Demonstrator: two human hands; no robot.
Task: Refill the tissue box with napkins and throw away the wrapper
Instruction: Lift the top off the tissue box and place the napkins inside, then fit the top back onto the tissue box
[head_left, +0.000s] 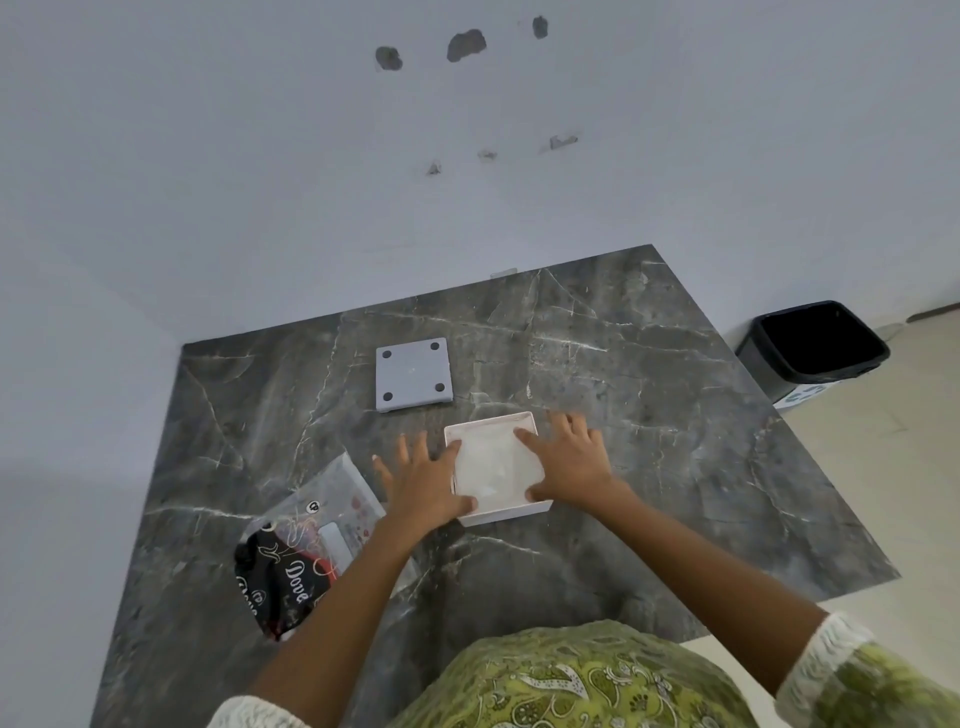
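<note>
A white square tissue box (511, 512) sits open in the middle of the dark marble table (649, 415), with a stack of white napkins (493, 470) inside it. My left hand (423, 480) lies flat at the box's left edge, fingers spread, thumb and index finger on the napkins. My right hand (569, 460) rests flat on the right edge, index finger and thumb over the napkins. The box's grey bottom panel (414, 373), with round pads at its corners, lies behind the box. The clear napkin wrapper (311, 540), printed black and red, lies at the left under my left forearm.
A black bin (813, 345) with a dark liner stands on the floor past the table's right edge. A pale wall rises directly behind the table. My green patterned clothing fills the bottom of the view.
</note>
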